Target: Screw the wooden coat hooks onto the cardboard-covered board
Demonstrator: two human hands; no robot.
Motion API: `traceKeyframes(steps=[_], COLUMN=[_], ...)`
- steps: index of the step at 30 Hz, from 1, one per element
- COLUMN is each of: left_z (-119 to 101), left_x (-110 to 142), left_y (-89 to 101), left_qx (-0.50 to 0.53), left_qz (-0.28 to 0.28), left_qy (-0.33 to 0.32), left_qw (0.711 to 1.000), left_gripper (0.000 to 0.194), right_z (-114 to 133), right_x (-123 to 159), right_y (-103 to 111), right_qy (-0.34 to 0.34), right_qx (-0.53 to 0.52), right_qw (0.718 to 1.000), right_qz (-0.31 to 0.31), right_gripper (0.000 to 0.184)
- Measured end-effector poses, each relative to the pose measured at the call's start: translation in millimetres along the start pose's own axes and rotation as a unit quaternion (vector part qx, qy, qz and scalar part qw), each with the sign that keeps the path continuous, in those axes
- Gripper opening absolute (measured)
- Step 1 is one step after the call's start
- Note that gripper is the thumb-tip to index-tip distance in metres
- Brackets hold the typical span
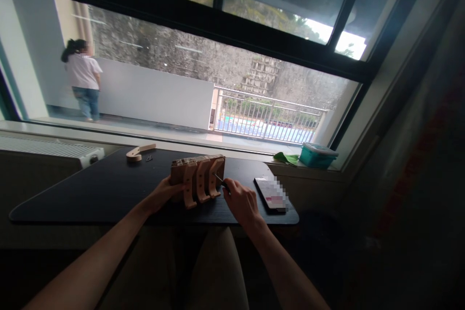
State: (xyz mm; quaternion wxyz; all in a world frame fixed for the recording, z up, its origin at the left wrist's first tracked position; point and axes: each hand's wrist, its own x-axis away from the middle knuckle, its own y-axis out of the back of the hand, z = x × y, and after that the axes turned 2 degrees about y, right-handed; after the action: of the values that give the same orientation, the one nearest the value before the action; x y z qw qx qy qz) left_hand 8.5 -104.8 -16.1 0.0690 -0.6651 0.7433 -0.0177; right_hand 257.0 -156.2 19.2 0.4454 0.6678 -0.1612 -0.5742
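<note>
A brown wooden board point(177, 170) stands tilted up on the dark table, with three curved wooden hooks point(202, 182) along its face. My left hand point(164, 193) grips the board at its left side, thumb across the front near the leftmost hook. In my right hand point(242, 201) is a screwdriver point(225, 183), fingers wrapped round its dark handle. Its thin shaft points up and left to the rightmost hook; whether the tip sits in a screw is too small to tell. A loose wooden hook point(134, 155) lies at the table's back left, beside a few small screws point(148, 158).
The black table point(90, 193) has a rounded front edge close to my lap. A phone point(271, 193) lies at its right. On the windowsill are a teal box point(318, 156) and a green cloth point(286, 158). A radiator point(47, 150) is at left. Beyond the glass stands a person point(84, 72).
</note>
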Motion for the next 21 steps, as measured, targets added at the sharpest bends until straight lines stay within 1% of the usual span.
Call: traceKeyframes(steps=[2, 4, 10, 15, 18, 21], left_z=[-1, -2, -2, -3, -2, -1], left_x=[1, 1, 1, 1, 1, 0], left_y=[-0.9, -1.7, -2.4, -3.0, -3.1, -2.6], left_qx=[-0.001, 0.0, 0.003, 0.0, -0.001, 0.0], left_qz=[-0.006, -0.011, -0.006, -0.004, -0.009, -0.012], left_qy=[0.003, 0.006, 0.009, 0.011, 0.015, 0.02], left_qw=[1.0, 1.0, 1.0, 1.0, 1.0, 1.0], left_gripper=[0.058, 0.058, 0.056, 0.058, 0.059, 0.06], right_z=[0, 1, 4, 3, 2, 2], right_x=[-1, -2, 1, 6, 6, 5], right_y=[0, 0, 0, -8, -11, -9], right_qy=[0.03, 0.033, -0.026, -0.073, -0.078, -0.057], right_qx=[0.028, 0.032, -0.037, -0.094, -0.095, -0.061], right_qw=[0.999, 0.999, 0.999, 0.993, 0.992, 0.996], right_qz=[0.006, 0.007, 0.003, -0.027, -0.03, -0.021], right_gripper=[0.017, 0.017, 0.02, 0.022, 0.022, 0.022])
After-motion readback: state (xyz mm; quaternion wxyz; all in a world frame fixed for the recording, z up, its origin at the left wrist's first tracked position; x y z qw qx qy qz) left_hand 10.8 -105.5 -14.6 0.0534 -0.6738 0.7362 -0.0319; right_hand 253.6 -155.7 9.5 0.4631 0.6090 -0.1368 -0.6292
